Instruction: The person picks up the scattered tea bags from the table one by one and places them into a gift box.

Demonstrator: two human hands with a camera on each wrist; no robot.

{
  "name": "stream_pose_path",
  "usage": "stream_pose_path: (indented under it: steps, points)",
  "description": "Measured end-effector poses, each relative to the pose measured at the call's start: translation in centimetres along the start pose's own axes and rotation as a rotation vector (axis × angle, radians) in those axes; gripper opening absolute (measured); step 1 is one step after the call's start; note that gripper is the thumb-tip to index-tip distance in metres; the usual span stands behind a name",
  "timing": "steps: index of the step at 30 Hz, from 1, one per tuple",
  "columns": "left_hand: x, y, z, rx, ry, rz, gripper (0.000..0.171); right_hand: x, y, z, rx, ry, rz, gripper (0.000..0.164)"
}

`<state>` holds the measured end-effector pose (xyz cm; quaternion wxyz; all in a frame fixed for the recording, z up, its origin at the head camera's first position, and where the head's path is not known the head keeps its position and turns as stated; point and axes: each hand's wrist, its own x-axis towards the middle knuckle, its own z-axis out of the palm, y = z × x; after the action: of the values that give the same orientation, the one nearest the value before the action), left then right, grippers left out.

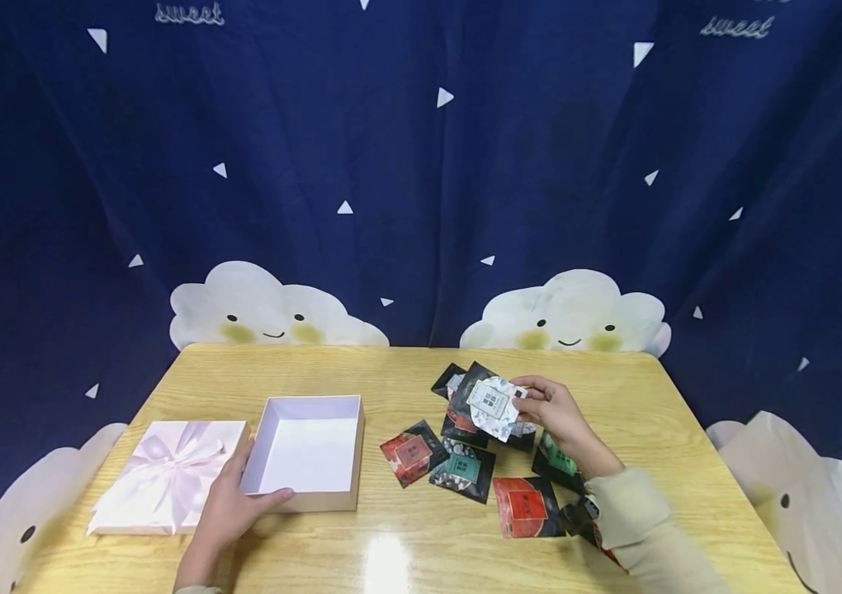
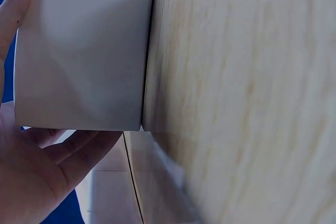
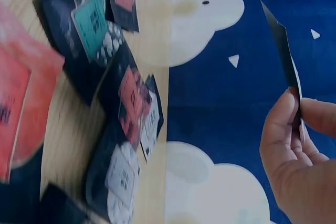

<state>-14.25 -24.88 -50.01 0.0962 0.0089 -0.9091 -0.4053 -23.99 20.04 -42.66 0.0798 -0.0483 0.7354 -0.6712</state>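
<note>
While left fingers [image 2: 90, 157] wide against the box [image 1: 324, 501], right fingers [image 1: 537, 385] tight on a white-labelled packet [image 1: 490, 403].

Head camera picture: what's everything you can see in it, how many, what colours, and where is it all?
Open box: 1, pale pink and white, left of the table's middle
Lid with bow: 1, pale pink, left of the box
Loose packets: at least 7 (they overlap), black with red, green or white, right of the box
Held packet: 1, black and white, in the right hand
Table: 1, light wood, under everything
Curtain: dark blue, white triangles and clouds, behind
Left hand: 1, touching the box's near-left corner
Right hand: 1, above the packets
Right sleeve: 1, beige, lower right
</note>
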Motion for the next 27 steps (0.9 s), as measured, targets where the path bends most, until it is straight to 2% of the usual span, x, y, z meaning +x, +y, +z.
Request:
stream_pose_path:
  steps: [9,19,27]
  points:
    - [0.0,-0.3,0.1,0.011,-0.012,-0.01,0.103,0.8,0.4,2.8,0.015,-0.02,0.016,0.035]
    - [0.0,0.0,0.0,-0.022,-0.029,-0.026,0.104,1.4,0.6,5.5,0.097,-0.089,-0.004,0.037]
    - [0.1,0.0,-0.1,-0.002,-0.039,-0.038,0.105,2.0,0.6,8.2,0.114,-0.123,0.009,0.037]
